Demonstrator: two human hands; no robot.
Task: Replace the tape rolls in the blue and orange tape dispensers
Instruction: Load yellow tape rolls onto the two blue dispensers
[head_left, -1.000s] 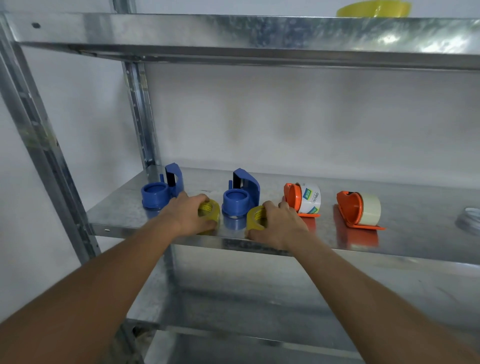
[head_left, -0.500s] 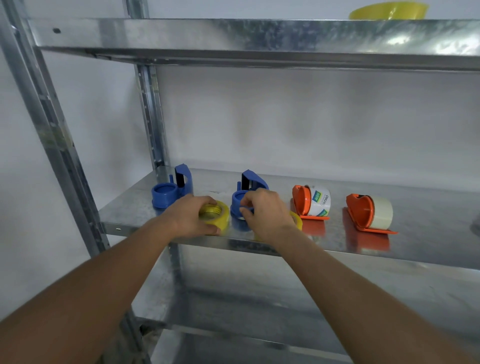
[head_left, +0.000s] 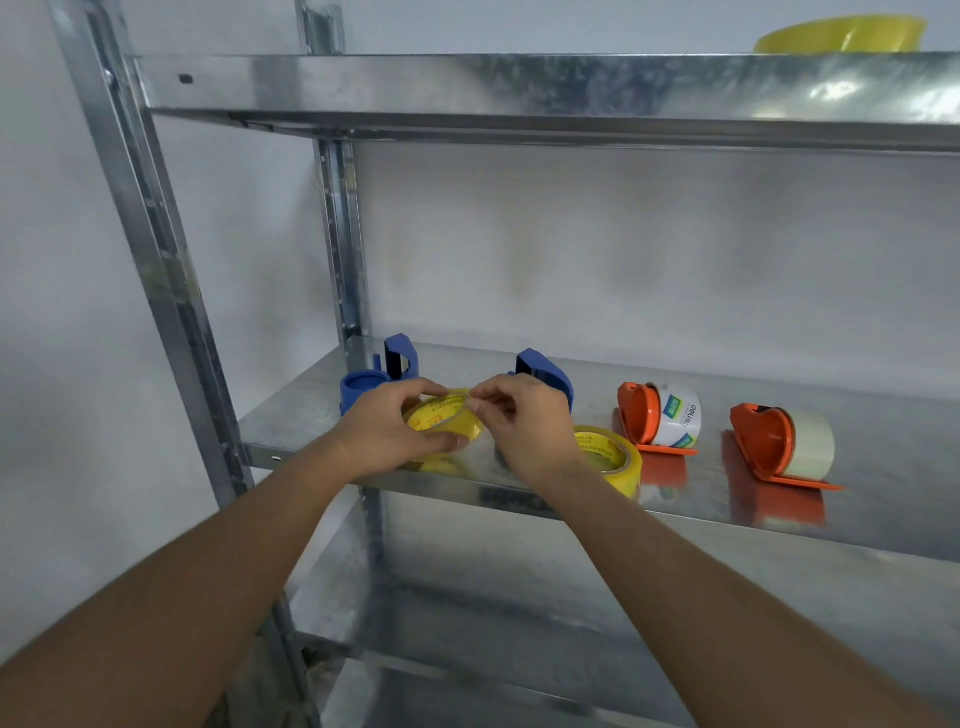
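My left hand (head_left: 387, 431) holds a yellow tape roll (head_left: 445, 422) just above the front edge of the middle shelf (head_left: 857, 525). My right hand (head_left: 519, 415) pinches at that roll's upper rim with thumb and forefinger. A second yellow tape roll (head_left: 610, 460) lies flat on the shelf by my right wrist. Two empty blue dispensers stand behind my hands: one at the left (head_left: 376, 376), one partly hidden (head_left: 548, 376). To the right stand an orange dispenser with a white labelled roll (head_left: 657, 418) and another orange dispenser with a pale roll (head_left: 779, 441).
The shelf unit is bare galvanised metal with uprights (head_left: 171, 291) at the left. An upper shelf (head_left: 519, 93) overhangs the work area, with a yellow object (head_left: 841, 37) on top. A lower shelf (head_left: 467, 649) lies beneath my arms. A white wall stands behind.
My left hand has lifted its yellow roll and tilted it. My right hand left the other yellow roll on the shelf and moved left to pinch the lifted roll's rim.
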